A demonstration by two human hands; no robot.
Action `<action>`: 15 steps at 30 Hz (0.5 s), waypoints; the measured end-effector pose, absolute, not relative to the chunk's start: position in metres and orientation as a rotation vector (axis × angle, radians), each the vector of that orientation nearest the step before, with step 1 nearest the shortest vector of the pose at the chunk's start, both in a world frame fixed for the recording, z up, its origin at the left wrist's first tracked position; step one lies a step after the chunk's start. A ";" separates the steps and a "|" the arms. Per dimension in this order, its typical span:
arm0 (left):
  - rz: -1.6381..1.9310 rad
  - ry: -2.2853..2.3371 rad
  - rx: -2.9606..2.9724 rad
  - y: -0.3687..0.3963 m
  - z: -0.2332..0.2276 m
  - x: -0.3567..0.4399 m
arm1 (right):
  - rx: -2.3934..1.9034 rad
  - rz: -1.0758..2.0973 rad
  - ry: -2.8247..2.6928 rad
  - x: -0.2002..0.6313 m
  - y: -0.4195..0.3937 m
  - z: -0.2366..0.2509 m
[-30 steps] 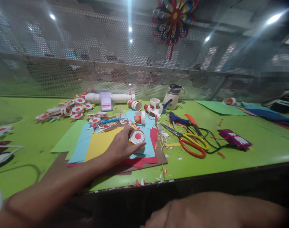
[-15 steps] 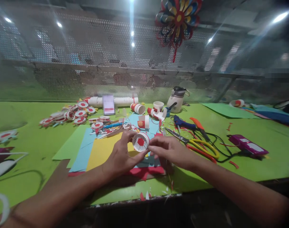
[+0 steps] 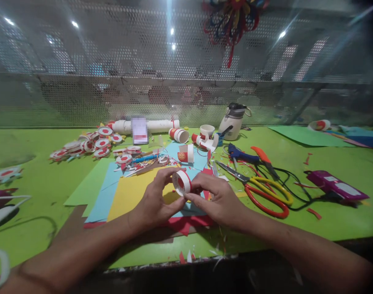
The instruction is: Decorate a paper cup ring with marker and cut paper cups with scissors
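A small cut-down paper cup, white with a red bottom, is held on its side between both hands, just above a stack of coloured paper sheets. My left hand grips it from the left with thumb and fingers. My right hand pinches its right rim. Yellow, blue, green and red sheets lie under the hands.
Red-and-yellow scissors, a blue and orange glue gun with black cable, a purple device, a white jug, loose paper cups, a white tube and a pile of red-white paper flowers lie on the green table. A mesh wall stands behind.
My left hand lifted the cup from the paper. My right hand came up from below the table edge and took hold of it. The cup has turned sideways.
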State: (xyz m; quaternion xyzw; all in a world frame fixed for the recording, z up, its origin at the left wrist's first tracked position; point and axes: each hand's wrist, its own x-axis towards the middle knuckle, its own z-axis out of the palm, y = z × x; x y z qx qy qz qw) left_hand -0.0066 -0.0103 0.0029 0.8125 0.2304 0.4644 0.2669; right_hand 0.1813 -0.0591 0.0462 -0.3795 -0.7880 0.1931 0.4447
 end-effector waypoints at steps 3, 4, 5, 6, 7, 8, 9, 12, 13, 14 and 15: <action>1.234 0.633 2.171 -0.010 0.003 -0.006 | -0.943 0.520 -1.930 0.182 -0.057 0.040; 1.222 0.646 2.168 -0.009 0.003 -0.005 | -0.949 0.551 -1.918 0.182 -0.057 0.039; 1.214 0.664 2.165 -0.009 0.003 -0.005 | -0.960 0.583 -1.906 0.182 -0.056 0.038; 1.203 0.686 2.165 -0.008 0.004 -0.005 | -0.974 0.612 -1.894 0.181 -0.056 0.037; 1.189 0.713 2.162 -0.007 0.004 -0.005 | -0.991 0.635 -1.882 0.181 -0.055 0.036; 1.189 0.735 2.153 -0.005 0.004 -0.005 | -1.011 0.639 -1.882 0.180 -0.055 0.036; 1.186 0.749 2.138 -0.004 0.005 -0.004 | -1.034 0.629 -1.885 0.179 -0.054 0.036; 1.122 0.741 2.071 0.002 0.007 -0.003 | -1.105 0.585 -1.922 0.180 -0.056 0.037; 1.106 0.735 2.040 0.003 0.007 -0.003 | -1.130 0.570 -1.940 0.182 -0.057 0.038; 1.089 0.730 2.006 0.004 0.008 -0.003 | -1.158 0.554 -1.960 0.185 -0.060 0.038; 1.075 0.723 1.971 0.006 0.008 -0.002 | -1.189 0.535 -1.982 0.190 -0.064 0.039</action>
